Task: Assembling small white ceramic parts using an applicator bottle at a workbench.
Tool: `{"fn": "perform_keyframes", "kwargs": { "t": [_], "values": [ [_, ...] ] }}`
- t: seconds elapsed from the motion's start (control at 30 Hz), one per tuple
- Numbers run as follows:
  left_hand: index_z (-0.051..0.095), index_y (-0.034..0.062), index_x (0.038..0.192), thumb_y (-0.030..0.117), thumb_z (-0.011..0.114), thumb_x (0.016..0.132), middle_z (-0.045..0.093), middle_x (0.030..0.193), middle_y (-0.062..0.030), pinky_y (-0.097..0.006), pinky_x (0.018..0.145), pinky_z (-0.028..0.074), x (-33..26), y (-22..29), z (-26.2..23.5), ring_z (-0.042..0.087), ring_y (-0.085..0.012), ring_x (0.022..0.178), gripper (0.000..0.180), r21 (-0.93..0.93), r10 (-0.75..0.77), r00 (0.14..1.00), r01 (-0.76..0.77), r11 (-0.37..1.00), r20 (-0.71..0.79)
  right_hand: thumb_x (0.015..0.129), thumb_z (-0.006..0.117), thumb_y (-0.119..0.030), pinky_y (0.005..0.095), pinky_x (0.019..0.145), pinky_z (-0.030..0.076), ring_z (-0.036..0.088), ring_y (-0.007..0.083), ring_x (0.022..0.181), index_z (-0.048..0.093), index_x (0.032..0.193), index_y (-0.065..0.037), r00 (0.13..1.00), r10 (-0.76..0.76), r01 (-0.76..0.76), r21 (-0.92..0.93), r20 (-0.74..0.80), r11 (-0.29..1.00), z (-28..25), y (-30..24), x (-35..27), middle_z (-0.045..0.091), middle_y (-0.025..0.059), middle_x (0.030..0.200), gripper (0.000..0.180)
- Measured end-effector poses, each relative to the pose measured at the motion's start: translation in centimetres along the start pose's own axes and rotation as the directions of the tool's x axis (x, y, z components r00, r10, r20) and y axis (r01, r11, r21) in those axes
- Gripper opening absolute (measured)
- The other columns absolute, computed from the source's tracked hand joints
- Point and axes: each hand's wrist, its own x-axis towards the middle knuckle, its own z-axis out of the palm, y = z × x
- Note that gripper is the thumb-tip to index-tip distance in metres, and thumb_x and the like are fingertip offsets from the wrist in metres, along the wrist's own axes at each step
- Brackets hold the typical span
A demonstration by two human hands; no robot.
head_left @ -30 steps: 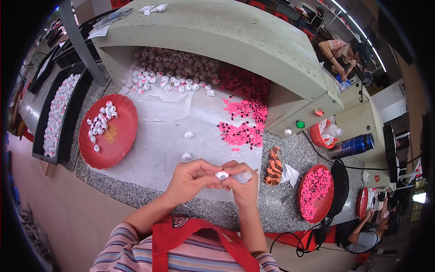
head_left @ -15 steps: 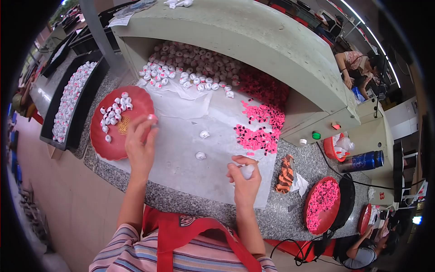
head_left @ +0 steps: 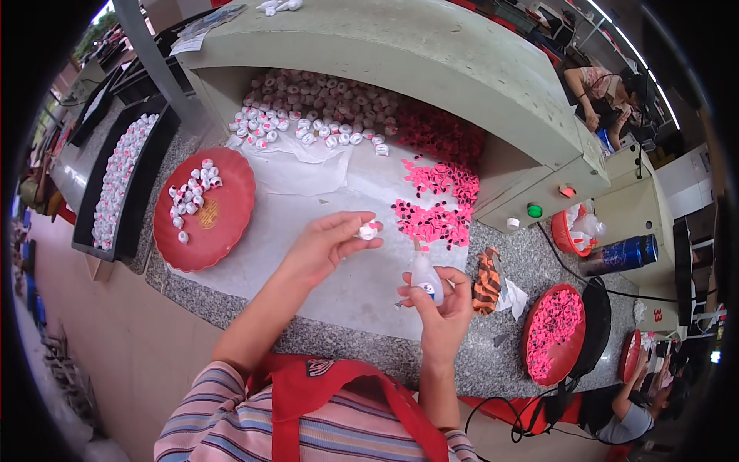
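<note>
Striped sleeves and a red apron strap [head_left: 339, 393] sit nearest the lower edge, where the person's forearms enter. Right hand [head_left: 440, 312]: fingers closed around a small white squeeze bottle [head_left: 426, 279], held upright with its nozzle pointing up, above the near edge of the speckled granite counter [head_left: 323, 339]. Left hand [head_left: 323, 245]: thumb and fingertips pinched together on one small white piece [head_left: 369, 229], held above the white sheet [head_left: 339, 254] that covers the counter's middle (the piece is clear of the sheet, up and to the left of the bottle's tip). Just right of the right hand lies an orange-and-black striped item [head_left: 486, 282]. Farther right, a red tray [head_left: 553, 333] heaped with pink bits. Left of the sheet, a red plate [head_left: 219, 223] carrying a cluster of white pieces. Beyond the hands, loose pink bits [head_left: 439, 204] spread on the sheet. Farther back, under a grey-green shelf [head_left: 400, 54], a heap of white pieces [head_left: 308, 115]. Far left, a long black tray [head_left: 108, 208] of white pieces. Far right, a blue flask [head_left: 622, 254] and a red basket [head_left: 573, 231]; another person [head_left: 608, 92] works at the far bench.
</note>
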Motion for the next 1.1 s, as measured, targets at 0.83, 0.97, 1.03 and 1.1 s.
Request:
{"fn": "perform_keyframes", "kwargs": {
  "t": [0.83, 0.97, 1.03, 1.1],
  "values": [
    [0.050, -0.0049, 0.111, -0.013, 0.055, 0.074, 0.053, 0.100, -0.0119, -0.030, 0.080, 0.049, -5.2, -0.3, 4.9, 0.058, -0.0223, 0.091, 0.038, 0.211, 0.385, 0.920, -0.393, 0.895, 0.080, 0.071, 0.058, -0.007, 0.0253, 0.058, 0.045, 0.058, 0.0161, 0.064, 0.057, 0.084, 0.001, 0.814, -0.557, 0.543, -0.553, 0.162, 0.632, 0.2, -2.6, -2.7, 0.060, 0.0106, 0.076, 0.016],
    [0.051, -0.0045, 0.110, -0.013, 0.055, 0.074, 0.052, 0.100, -0.0118, -0.030, 0.080, 0.050, -5.1, -0.2, 4.9, 0.058, -0.0221, 0.090, 0.038, 0.244, 0.395, 0.914, -0.405, 0.881, 0.088, 0.069, 0.061, -0.005, 0.0269, 0.050, 0.046, 0.060, 0.0212, 0.055, 0.055, 0.085, 0.001, 0.751, -0.617, 0.625, -0.557, 0.237, 0.547, 0.2, -2.7, -2.1, 0.061, 0.0115, 0.072, 0.018],
    [0.051, -0.0046, 0.110, -0.013, 0.055, 0.074, 0.052, 0.100, -0.0116, -0.030, 0.080, 0.050, -5.2, -0.1, 5.0, 0.058, -0.0218, 0.091, 0.038, 0.248, 0.397, 0.914, -0.406, 0.880, 0.087, 0.069, 0.061, -0.005, 0.0271, 0.050, 0.047, 0.060, 0.0216, 0.056, 0.055, 0.085, 0.001, 0.775, -0.599, 0.597, -0.545, 0.201, 0.589, 0.1, -2.7, -2.3, 0.061, 0.0119, 0.072, 0.018],
    [0.051, -0.0046, 0.110, -0.014, 0.055, 0.074, 0.052, 0.100, -0.0115, -0.029, 0.080, 0.050, -5.2, -0.1, 5.1, 0.058, -0.0214, 0.091, 0.037, 0.251, 0.398, 0.913, -0.407, 0.878, 0.086, 0.069, 0.061, -0.004, 0.0273, 0.051, 0.047, 0.060, 0.0218, 0.056, 0.055, 0.084, 0.001, 0.776, -0.596, 0.597, -0.548, 0.208, 0.586, 0.2, -2.7, -2.2, 0.061, 0.0121, 0.071, 0.017]
  ]
}}
